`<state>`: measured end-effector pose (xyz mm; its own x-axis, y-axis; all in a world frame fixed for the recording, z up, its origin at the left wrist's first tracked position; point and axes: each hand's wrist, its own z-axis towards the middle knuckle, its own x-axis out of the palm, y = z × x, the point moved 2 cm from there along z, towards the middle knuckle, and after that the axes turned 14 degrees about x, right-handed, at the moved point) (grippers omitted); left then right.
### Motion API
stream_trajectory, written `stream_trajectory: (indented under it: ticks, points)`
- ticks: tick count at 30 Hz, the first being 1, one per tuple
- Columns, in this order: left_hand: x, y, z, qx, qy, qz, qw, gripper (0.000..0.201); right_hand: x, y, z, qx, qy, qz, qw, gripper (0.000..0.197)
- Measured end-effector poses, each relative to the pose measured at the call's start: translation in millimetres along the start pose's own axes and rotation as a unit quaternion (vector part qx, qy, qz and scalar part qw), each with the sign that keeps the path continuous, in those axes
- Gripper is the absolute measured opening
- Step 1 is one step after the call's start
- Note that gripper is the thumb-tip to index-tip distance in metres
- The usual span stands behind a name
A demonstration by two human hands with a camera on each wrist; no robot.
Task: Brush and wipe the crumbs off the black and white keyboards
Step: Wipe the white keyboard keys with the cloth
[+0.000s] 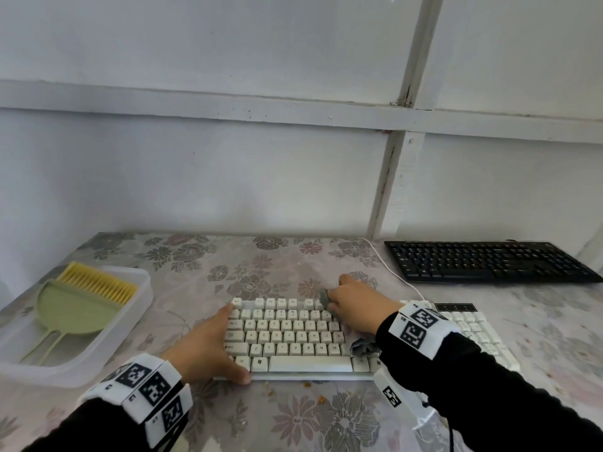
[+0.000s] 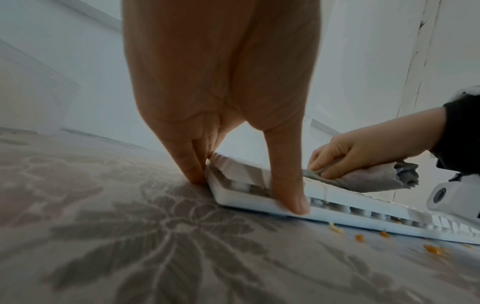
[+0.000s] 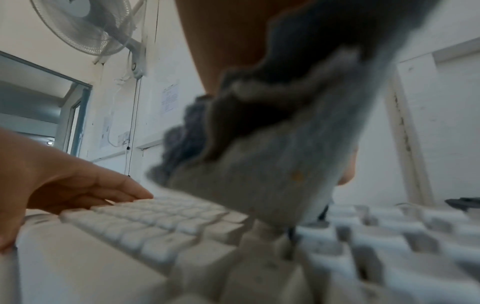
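The white keyboard lies on the flower-patterned surface; its keycaps carry dark letters, among which V, B, N and M read along the bottom letter row. The left hand holds its left end, thumb on the front edge, fingers straight along the side. The right hand grips a bunched grey cloth on the upper keys. Orange crumbs lie before the keyboard. The black keyboard sits far right, its legends too small to read.
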<state>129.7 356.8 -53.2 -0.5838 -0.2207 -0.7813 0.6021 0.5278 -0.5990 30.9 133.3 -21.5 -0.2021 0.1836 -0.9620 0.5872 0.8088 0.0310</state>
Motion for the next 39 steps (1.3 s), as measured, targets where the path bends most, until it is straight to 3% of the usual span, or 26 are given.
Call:
stream_trajectory:
  ticks: [3, 7, 11, 14, 17, 25, 30, 35, 39]
  points:
    - [-0.4, -0.5, -0.2, -0.002, 0.002, 0.0, 1.0, 0.127, -1.2, 0.4, -1.1, 0.011, 0.016, 0.006, 1.0, 0.013]
    - [-0.6, -0.6, -0.4, -0.005, 0.001, -0.002, 1.0, 0.127, -20.8, 17.6, 5.5, 0.027, -0.014, -0.001, 1.0, 0.021]
    - [-1.4, -1.0, 0.0, 0.008, -0.008, -0.011, 1.0, 0.124, -32.2, 78.4, 5.9, -0.064, -0.014, 0.062, 0.996, 0.033]
    - [-2.8, -1.6, 0.0, 0.02, -0.008, -0.028, 0.999, 0.116, -27.1, 122.0, 4.6, -0.126, -0.005, 0.039, 0.991, 0.04]
    - [-2.9, -1.5, 0.9, 0.029, -0.004, -0.027, 0.999, 0.114, -14.1, 136.0, 3.4, -0.15, -0.005, -0.007, 0.989, 0.023]
    - [0.0, 3.0, 2.5, 0.003, 0.0, 0.007, 1.0, 0.128, 0.4, 104.6, 3.1, -0.139, -0.066, -0.022, 0.988, 0.025]
    - [1.1, 3.9, 3.2, 0.007, -0.004, 0.008, 1.0, 0.127, 3.0, 71.8, 8.6, -0.088, -0.048, -0.01, 0.995, 0.022]
    - [1.5, 5.1, 3.9, 0.007, -0.005, 0.015, 1.0, 0.126, -1.1, 34.3, 10.6, -0.038, -0.033, 0.011, 0.999, 0.035]
    - [1.8, 5.9, 3.7, 0.008, -0.005, 0.015, 1.0, 0.125, -5.8, 16.4, 8.7, -0.009, -0.02, 0.011, 1.0, 0.021]
